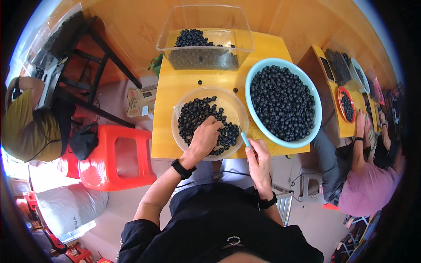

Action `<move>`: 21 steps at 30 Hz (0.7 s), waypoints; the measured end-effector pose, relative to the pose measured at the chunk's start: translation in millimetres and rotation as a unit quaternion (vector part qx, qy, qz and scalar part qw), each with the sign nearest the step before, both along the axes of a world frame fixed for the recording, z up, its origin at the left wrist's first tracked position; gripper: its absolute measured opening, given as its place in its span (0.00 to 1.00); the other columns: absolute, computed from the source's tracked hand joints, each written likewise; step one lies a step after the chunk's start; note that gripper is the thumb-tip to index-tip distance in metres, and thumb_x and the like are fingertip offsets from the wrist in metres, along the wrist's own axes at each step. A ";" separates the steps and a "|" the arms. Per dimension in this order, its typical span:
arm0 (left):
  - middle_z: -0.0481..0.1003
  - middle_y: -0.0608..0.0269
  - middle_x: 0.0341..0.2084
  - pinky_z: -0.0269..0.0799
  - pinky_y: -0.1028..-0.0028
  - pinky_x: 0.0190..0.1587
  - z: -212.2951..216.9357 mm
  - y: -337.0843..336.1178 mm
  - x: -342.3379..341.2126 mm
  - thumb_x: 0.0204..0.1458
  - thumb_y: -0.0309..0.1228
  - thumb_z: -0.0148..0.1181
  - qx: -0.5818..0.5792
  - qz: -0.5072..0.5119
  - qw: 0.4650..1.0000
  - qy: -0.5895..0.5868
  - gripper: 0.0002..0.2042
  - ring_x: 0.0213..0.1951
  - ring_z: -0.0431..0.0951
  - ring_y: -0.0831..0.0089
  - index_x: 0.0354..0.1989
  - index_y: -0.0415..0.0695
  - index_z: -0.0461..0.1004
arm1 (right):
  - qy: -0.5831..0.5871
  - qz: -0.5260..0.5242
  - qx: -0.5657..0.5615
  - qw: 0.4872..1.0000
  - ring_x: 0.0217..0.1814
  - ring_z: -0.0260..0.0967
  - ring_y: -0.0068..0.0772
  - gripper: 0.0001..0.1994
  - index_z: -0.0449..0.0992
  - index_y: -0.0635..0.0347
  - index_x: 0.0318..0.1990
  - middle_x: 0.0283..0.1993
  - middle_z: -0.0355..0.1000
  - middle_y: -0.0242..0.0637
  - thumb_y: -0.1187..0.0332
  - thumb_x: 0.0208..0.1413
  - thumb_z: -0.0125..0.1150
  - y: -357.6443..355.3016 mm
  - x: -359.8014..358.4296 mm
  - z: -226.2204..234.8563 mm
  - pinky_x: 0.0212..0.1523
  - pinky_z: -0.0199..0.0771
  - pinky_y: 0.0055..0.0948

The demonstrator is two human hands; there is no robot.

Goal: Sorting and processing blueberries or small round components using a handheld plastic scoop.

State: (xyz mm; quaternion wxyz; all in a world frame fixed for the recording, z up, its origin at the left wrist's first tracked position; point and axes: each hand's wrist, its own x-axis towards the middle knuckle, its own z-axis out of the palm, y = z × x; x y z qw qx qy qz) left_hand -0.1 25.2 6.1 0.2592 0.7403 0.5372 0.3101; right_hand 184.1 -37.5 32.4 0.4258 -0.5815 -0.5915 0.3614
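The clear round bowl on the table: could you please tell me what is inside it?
Small dark round pieces lie in the bowl, and the left hand reaches among them. Whatever lies under that hand or beneath the top pieces is covered.

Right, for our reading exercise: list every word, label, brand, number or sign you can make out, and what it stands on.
Pale sack at lower left: dark lettering, not copied out here.
Cardboard box left of the table: print too small to read.
Clear rectangular box, round clear basin, light-blue bowl: no readable text.
Light-blue tool in the right hand: none readable.
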 end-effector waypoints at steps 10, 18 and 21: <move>0.73 0.61 0.36 0.71 0.79 0.40 7.3 -2.0 -25.1 0.53 0.21 0.50 -0.298 -0.014 0.821 -0.488 0.11 0.35 0.74 0.77 0.45 0.37 0.69 | 0.031 -0.013 -0.026 0.999 0.27 0.56 0.22 0.10 0.71 0.65 0.42 0.28 0.61 0.31 0.74 0.52 0.52 5.0 -0.4 -1.8 0.29 0.58 0.22; 0.72 0.54 0.40 0.73 0.79 0.43 6.6 -22.9 -25.1 0.55 0.24 0.51 -0.391 -0.043 0.597 -0.699 0.11 0.36 0.75 0.75 0.47 0.39 0.67 | 0.078 0.048 -0.040 0.995 0.35 0.64 0.21 0.11 0.70 0.67 0.44 0.34 0.70 0.34 0.74 0.54 0.52 11.1 -17.9 19.0 0.36 0.65 0.22; 0.72 0.56 0.38 0.74 0.80 0.42 2.6 -26.2 -23.9 0.55 0.24 0.52 -0.399 -0.038 0.593 -0.698 0.09 0.36 0.75 0.75 0.45 0.39 0.68 | 0.050 0.067 -0.001 0.996 0.36 0.68 0.25 0.12 0.71 0.67 0.45 0.37 0.72 0.38 0.73 0.54 0.52 10.8 -22.2 23.1 0.38 0.67 0.25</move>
